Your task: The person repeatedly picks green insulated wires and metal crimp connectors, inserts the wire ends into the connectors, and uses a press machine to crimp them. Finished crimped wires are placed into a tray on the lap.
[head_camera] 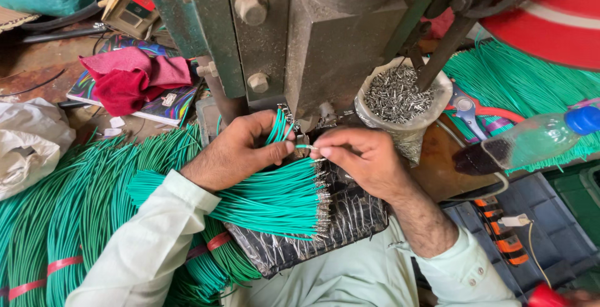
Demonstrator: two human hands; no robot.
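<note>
I am pinching one green wire [304,147] between my right hand [357,157] fingers, while my left hand [240,151] is gripping the wire bundle [275,198], keeping its tip straight toward the press [325,38].

A small boxy meter [132,4] with a grey screen and a red-and-black label sits at the bench's far left corner. A white label [169,99] lies on the red cloth [134,77] there. Beside the press [325,32], a clear bag [400,110] holds metal terminals, and what seems a dark plastic pack [312,238] lies at the near edge.
</note>
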